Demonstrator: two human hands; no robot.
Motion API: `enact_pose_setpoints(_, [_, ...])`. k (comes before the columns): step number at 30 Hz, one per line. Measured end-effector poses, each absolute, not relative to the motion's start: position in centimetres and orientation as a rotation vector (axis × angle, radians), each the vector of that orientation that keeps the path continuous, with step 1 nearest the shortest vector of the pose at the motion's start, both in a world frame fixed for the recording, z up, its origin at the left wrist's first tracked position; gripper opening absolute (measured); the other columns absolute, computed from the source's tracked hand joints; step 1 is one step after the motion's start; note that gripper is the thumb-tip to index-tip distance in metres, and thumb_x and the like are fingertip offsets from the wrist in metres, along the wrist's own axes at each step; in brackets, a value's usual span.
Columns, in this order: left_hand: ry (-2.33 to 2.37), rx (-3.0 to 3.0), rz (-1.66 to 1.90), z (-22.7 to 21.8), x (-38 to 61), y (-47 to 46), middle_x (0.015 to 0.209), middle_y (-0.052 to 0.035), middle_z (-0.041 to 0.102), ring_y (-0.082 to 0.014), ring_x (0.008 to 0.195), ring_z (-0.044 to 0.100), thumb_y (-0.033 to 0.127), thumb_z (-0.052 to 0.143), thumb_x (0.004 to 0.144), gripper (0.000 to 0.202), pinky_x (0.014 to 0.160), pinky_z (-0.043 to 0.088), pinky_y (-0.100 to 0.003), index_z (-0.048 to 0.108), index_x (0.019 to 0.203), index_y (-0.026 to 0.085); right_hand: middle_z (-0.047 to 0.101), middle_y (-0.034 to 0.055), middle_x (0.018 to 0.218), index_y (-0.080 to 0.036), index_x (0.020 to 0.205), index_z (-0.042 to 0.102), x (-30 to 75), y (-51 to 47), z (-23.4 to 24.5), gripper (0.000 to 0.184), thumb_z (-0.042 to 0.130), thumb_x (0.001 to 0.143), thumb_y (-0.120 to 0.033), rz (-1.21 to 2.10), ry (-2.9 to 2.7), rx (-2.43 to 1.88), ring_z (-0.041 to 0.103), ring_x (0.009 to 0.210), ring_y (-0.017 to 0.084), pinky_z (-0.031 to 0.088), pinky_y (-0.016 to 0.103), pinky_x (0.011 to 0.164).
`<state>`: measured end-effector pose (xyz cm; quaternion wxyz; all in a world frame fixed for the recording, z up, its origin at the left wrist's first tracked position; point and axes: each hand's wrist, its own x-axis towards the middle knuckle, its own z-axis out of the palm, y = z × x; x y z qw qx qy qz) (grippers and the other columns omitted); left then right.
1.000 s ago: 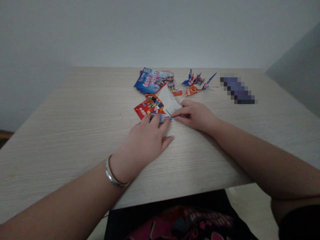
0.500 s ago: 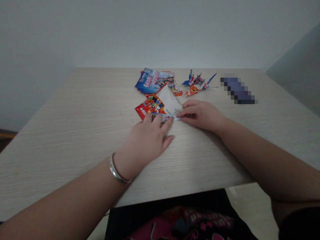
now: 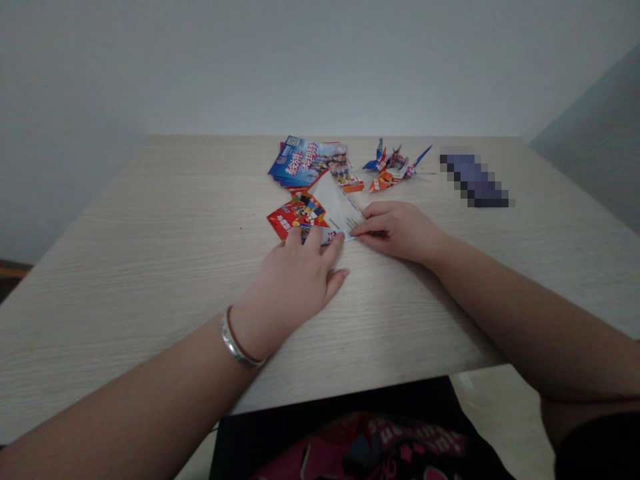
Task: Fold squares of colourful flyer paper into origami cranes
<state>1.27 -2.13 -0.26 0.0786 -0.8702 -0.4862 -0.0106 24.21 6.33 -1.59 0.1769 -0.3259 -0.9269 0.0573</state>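
A colourful printed sheet of paper [image 3: 310,212], red on the left with a white flap folded over, lies on the light wooden table [image 3: 150,240]. My left hand [image 3: 295,283], a silver bangle on its wrist, presses the sheet's near edge flat with its fingers together. My right hand [image 3: 397,230] pinches the folded corner of the same sheet at its right end. Both hands touch the paper at the crease.
A stack of blue and red printed sheets [image 3: 310,163] lies just beyond the folded one. Folded paper cranes [image 3: 393,167] sit to its right. A dark blurred object [image 3: 475,180] lies farther right. The table's near edge runs below my arms.
My right hand has slid slightly rightward along the crease, then held. The left hand's fingers have shifted a little on the sheet's near edge.
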Motion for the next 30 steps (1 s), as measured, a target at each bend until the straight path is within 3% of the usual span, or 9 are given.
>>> enact_pose_setpoints(10, [-1.393,-2.621,-0.013,-0.4,1.2,-2.1,0.138,-0.0191,0.060,-0.0416,0.121,0.058,0.046,0.043,0.105,0.056,0.088,0.057,-0.049,0.051,0.149,0.012,0.073,0.0078,0.097,-0.021,0.101,0.082,24.3,6.6,-1.7,0.022,0.061,0.092,-0.024,0.226,-2.604,-0.893,0.064,0.084,0.018,0.046,0.030,0.074])
enact_pose_setpoints(20, [-1.454,-2.601,0.016,0.0,1.2,-2.1,0.132,-0.0170,0.064,-0.0403,0.115,0.060,0.047,0.045,0.104,0.053,0.079,0.057,-0.046,0.055,0.144,0.014,0.074,0.0082,0.098,-0.020,0.099,0.079,25.5,6.8,-1.6,0.020,0.062,0.088,-0.021,0.323,-2.524,-0.904,0.066,0.089,0.020,0.049,0.032,0.079])
enact_pose_setpoints(23, [-1.466,-2.588,0.009,-0.1,1.1,-2.0,0.129,-0.0171,0.064,-0.0401,0.115,0.060,0.047,0.045,0.104,0.051,0.084,0.056,-0.049,0.057,0.142,0.015,0.075,0.0073,0.095,-0.020,0.107,0.080,25.7,7.0,-1.9,0.025,0.063,0.089,-0.024,0.355,-2.520,-0.950,0.064,0.083,0.019,0.048,0.031,0.076])
enact_pose_setpoints(27, [-1.389,-2.627,-0.048,-0.4,0.9,-1.8,0.128,-0.0199,0.064,-0.0389,0.123,0.056,0.045,0.045,0.104,0.053,0.105,0.049,-0.053,0.057,0.142,0.010,0.074,0.0074,0.096,-0.020,0.109,0.080,25.4,6.7,-1.9,0.026,0.064,0.090,-0.027,0.363,-2.542,-1.011,0.063,0.081,0.019,0.046,0.031,0.075])
enact_pose_setpoints(30, [-1.384,-2.652,-0.073,-0.5,0.9,-1.7,0.134,-0.0198,0.061,-0.0377,0.128,0.054,0.044,0.045,0.104,0.056,0.106,0.049,-0.051,0.050,0.151,0.015,0.074,0.0071,0.098,-0.021,0.112,0.079,25.2,6.4,-1.7,0.028,0.063,0.090,-0.028,0.330,-2.545,-1.038,0.062,0.082,0.018,0.045,0.030,0.074])
